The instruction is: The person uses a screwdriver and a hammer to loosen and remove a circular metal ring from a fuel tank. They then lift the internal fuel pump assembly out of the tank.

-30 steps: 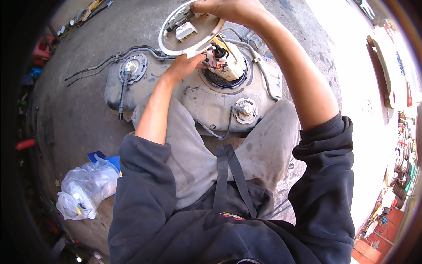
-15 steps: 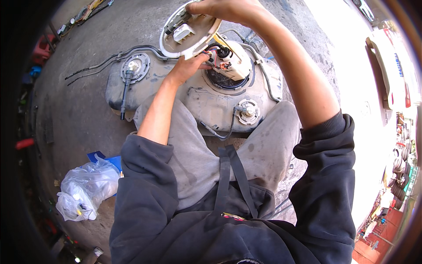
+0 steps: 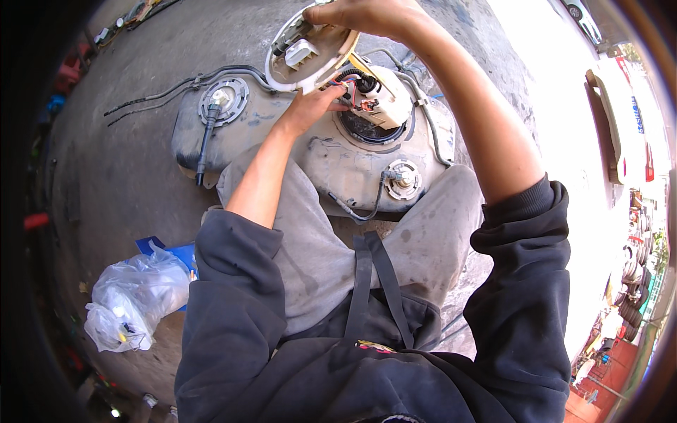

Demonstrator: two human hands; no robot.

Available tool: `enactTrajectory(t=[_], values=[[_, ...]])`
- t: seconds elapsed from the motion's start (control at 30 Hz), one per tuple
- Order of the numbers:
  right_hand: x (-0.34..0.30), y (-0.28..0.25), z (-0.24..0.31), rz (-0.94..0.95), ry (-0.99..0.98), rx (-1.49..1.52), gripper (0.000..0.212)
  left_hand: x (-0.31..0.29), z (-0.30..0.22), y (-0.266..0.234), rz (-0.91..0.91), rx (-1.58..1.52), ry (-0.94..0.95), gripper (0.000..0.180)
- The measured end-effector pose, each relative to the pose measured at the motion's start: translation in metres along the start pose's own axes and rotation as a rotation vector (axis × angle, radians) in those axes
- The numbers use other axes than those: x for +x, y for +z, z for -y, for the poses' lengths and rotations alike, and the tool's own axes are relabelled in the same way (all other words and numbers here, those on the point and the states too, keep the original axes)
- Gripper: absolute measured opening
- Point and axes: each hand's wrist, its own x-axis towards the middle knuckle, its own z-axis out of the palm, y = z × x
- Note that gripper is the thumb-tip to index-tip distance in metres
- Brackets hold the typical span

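My right hand [image 3: 377, 17] grips the upper edge of a round off-white fuel pump cover [image 3: 321, 56], tilted so that its underside with a white connector socket shows. Below it, the white fuel pump module [image 3: 388, 99] stands tilted in the round black opening of a dirty grey fuel tank [image 3: 331, 166]. With its fingers reaching under the cover's lower rim, my left hand [image 3: 307, 111] pinches at thin coloured wires [image 3: 345, 87] beside the module. The exact grip of those fingertips is partly hidden. A yellowish strut [image 3: 363, 65] runs between cover and module.
Two white round fittings with hoses sit on the tank, one at the left [image 3: 223, 101] and one near my right knee [image 3: 403, 179]. Dark hoses [image 3: 162, 95] stick out leftward. A clear plastic bag [image 3: 134, 299] and a blue box [image 3: 185, 255] lie on the floor at my left.
The whole scene has shifted very slightly in view. Both hands keep their places on the cover and at the wires.
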Motion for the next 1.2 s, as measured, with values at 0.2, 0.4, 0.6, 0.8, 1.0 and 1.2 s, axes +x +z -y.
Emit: enactTrajectory(t=[0.2, 0.4, 0.6, 0.8, 1.0, 1.2], values=[[-0.001, 0.000, 0.010, 0.007, -0.045, -0.035, 0.053, -0.005, -0.011, 0.005, 0.005, 0.037, 0.019, 0.049], [0.007, 0.008, 0.013, 0.048, -0.030, -0.050, 0.051, -0.005, -0.011, 0.005, 0.002, 0.037, 0.022, 0.049], [0.007, 0.008, 0.015, 0.052, -0.014, -0.092, 0.052, -0.005, -0.009, 0.008, 0.005, 0.010, 0.019, 0.049], [0.008, 0.010, 0.016, 0.030, -0.039, -0.100, 0.052, -0.003, -0.004, 0.006, 0.002, -0.017, 0.029, 0.048], [0.009, 0.012, 0.016, 0.047, -0.037, -0.114, 0.053, -0.004, -0.005, 0.006, 0.003, -0.025, 0.004, 0.047], [0.011, 0.015, 0.018, 0.040, -0.018, -0.162, 0.054, -0.006, -0.008, 0.009, -0.012, -0.037, -0.003, 0.047]])
